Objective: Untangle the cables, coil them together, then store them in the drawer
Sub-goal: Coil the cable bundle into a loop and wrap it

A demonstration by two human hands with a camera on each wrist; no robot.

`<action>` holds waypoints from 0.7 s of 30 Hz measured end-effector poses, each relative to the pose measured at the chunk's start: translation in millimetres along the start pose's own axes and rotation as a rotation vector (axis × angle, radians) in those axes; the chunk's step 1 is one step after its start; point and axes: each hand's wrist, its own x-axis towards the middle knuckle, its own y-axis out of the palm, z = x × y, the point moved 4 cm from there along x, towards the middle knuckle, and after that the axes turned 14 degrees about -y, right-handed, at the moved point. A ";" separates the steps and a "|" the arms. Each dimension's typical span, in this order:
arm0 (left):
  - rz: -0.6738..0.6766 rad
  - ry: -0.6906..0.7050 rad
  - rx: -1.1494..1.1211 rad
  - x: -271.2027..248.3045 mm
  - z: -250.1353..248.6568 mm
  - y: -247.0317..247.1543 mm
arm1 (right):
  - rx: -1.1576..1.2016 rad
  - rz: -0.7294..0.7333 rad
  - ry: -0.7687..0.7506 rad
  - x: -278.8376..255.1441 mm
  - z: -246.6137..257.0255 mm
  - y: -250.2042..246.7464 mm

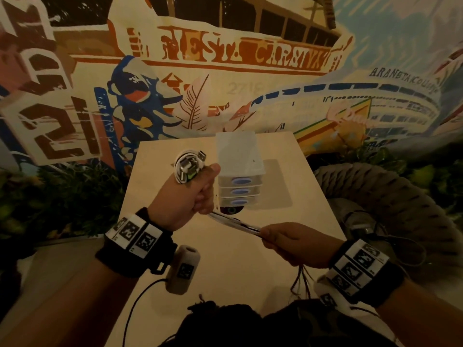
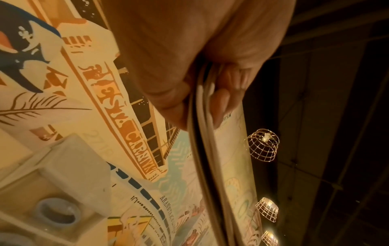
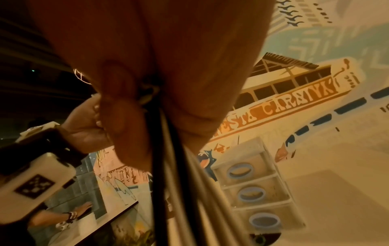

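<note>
Overhead, the left hand (image 1: 184,196) is gripping coiled cables (image 1: 188,166) above its fist, a taut run crossing to the right hand (image 1: 298,244), fingers closed on it, just short of the drawer unit (image 1: 239,171) on the worktop (image 1: 225,259). Left wrist: fingers (image 2: 223,106) are curling round the strands (image 2: 202,133). Right wrist: fingers (image 3: 126,129) are pinching black and white strands (image 3: 168,166).

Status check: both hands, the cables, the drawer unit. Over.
Left hand grips coiled white cable bundle. Right hand pinches the taut strands between them. Translucent three-drawer plastic unit shut, blue handles; nothing blocking it.
</note>
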 end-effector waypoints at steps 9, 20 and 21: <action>0.144 0.099 0.115 -8.7 -1.4 32.0 | -0.488 0.235 0.070 7.7 14.5 -11.2; 0.101 0.177 0.345 -16.9 -15.1 40.2 | 0.211 0.069 -0.106 59.3 60.1 24.0; 0.079 0.187 0.371 -19.5 -14.9 36.1 | 0.197 0.093 -0.095 56.5 53.6 25.6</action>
